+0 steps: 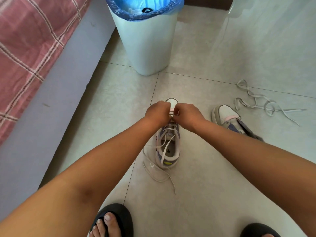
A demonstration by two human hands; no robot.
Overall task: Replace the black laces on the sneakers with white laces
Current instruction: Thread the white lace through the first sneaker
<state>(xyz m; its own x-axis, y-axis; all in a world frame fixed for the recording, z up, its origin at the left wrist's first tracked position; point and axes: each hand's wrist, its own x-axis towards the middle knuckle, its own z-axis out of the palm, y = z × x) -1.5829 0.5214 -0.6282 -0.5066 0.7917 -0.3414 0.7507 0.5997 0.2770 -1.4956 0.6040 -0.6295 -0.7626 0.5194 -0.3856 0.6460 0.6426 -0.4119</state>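
Note:
A white, lilac and pink sneaker point(168, 151) stands on the floor tiles with its toe pointing away from me. A white lace point(159, 171) is threaded through its eyelets, and its loose ends trail onto the floor to the left. My left hand point(158, 112) and my right hand point(186, 113) meet over the front eyelets, fingers curled and pinching the lace there. A second sneaker point(227, 117) lies to the right, partly behind my right forearm. Another white lace point(261, 101) lies loose on the floor beyond it.
A white bin point(147, 43) with a blue liner stands just beyond the sneaker, something black inside it. A bed with a pink checked cover point(25, 48) runs along the left. My feet in black slippers point(116, 219) are at the bottom edge.

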